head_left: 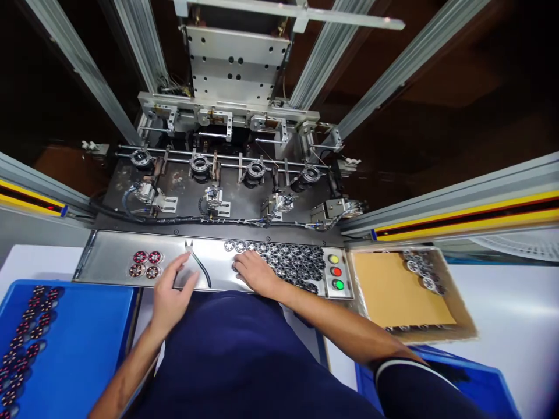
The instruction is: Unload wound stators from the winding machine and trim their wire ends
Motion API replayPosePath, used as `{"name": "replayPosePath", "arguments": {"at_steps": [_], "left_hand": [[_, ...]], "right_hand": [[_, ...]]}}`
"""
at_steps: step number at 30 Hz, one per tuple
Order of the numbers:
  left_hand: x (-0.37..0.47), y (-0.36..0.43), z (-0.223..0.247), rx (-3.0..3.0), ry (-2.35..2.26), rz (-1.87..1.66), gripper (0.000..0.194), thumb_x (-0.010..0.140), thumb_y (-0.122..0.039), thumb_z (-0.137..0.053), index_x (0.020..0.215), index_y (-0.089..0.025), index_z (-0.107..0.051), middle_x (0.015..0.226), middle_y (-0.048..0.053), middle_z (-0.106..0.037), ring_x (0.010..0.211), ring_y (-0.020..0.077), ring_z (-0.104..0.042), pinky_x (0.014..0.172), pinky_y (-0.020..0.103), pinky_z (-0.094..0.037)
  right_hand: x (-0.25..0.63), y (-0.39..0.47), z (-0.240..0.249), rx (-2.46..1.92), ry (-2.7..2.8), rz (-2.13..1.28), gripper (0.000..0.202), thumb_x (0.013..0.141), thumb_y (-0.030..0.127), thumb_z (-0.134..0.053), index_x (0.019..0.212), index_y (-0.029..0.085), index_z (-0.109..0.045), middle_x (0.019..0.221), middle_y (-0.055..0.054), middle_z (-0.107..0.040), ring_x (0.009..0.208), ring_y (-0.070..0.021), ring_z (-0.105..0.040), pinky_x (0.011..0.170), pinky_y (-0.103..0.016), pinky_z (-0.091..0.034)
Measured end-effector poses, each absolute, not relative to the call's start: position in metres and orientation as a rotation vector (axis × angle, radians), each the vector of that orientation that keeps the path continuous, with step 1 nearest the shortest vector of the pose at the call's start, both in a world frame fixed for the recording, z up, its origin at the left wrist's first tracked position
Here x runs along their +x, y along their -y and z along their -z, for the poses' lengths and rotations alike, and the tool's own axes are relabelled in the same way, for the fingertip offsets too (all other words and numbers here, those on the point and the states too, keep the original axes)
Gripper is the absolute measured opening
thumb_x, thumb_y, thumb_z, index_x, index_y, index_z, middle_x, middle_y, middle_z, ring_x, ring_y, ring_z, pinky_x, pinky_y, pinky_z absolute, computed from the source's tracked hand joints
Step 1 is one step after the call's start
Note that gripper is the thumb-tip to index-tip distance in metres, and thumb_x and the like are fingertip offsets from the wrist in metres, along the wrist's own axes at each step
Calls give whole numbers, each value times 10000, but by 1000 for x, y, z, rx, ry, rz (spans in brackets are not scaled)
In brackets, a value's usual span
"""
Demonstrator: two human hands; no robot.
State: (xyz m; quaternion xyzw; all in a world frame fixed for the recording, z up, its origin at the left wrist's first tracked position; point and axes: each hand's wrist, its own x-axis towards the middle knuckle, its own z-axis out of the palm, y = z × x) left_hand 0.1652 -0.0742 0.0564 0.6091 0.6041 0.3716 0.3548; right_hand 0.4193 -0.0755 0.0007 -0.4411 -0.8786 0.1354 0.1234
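Observation:
My left hand (172, 294) rests at the front of the steel tray (105, 256), thumb and fingers apart. Its fingers are beside the diagonal cutters (201, 267), which lie jaws away from me; one dark handle is partly hidden by the hand. Left of it sit several wound stators (154, 257) with red and copper-coloured coils. My right hand (257, 274) reaches over the tray with its fingers bent close together around a dark stator core (235, 267), mostly covered. Beside and behind that hand, many bare stator cores (290, 262) lie packed in rows.
Behind the tray stands a winding machine with several round holders (254, 170). Yellow, red and green buttons (338, 284) are at the tray's right end. A cardboard box (406, 285) holds more cores. A blue bin (87, 326) holds wound stators. Yellow-edged bars (467, 216) flank the machine.

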Motion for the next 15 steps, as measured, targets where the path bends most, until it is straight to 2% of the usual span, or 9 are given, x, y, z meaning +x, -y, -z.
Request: {"name": "replayPosePath", "arguments": {"at_steps": [3,5,9,11,13,15], "left_hand": [[170,78,-57,1453,-1491,-897,374,767,-384,-749,1100,-221,-705,1135,105,-734,970,266,-700,937,453,-540],[173,78,-60,1350,-1412,-870,409,762,-424,-753,1106,-211,-695,1088,115,-746,911,258,-719,866,435,-573],[175,75,-83,1143,-1218,-873,556,849,-581,-608,1214,-164,-647,948,128,-746,775,240,-725,710,400,-603],[174,74,-98,1062,-1162,-933,632,858,-654,-542,1257,-169,-617,947,122,-733,785,243,-721,699,396,-603],[173,74,-112,999,-1147,-1018,671,828,-693,-559,1283,-201,-584,976,107,-722,806,238,-716,713,387,-601],[171,75,-121,955,-1154,-1096,662,802,-695,-598,1269,-227,-573,949,85,-715,772,220,-708,693,369,-597]], "right_hand": [[415,64,-12,-1135,2614,-405,69,898,134,-625,833,157,-635,877,-106,-676,829,-230,-597,785,-392,-510],[406,56,-29,-1021,2613,-405,68,901,177,-619,836,157,-628,853,-106,-679,820,-230,-601,783,-386,-503],[371,38,-82,-826,2520,-417,192,934,313,-557,1012,150,-623,954,-114,-708,889,-219,-626,811,-367,-493],[354,31,-108,-731,2386,-445,231,955,326,-504,1070,161,-619,900,-96,-716,842,-209,-638,782,-361,-497],[343,24,-128,-636,2244,-502,259,962,336,-496,1121,171,-616,828,-80,-715,776,-209,-642,743,-366,-507],[338,21,-140,-574,2169,-583,296,948,355,-534,1177,180,-602,857,-85,-723,793,-215,-653,750,-374,-525]]}}
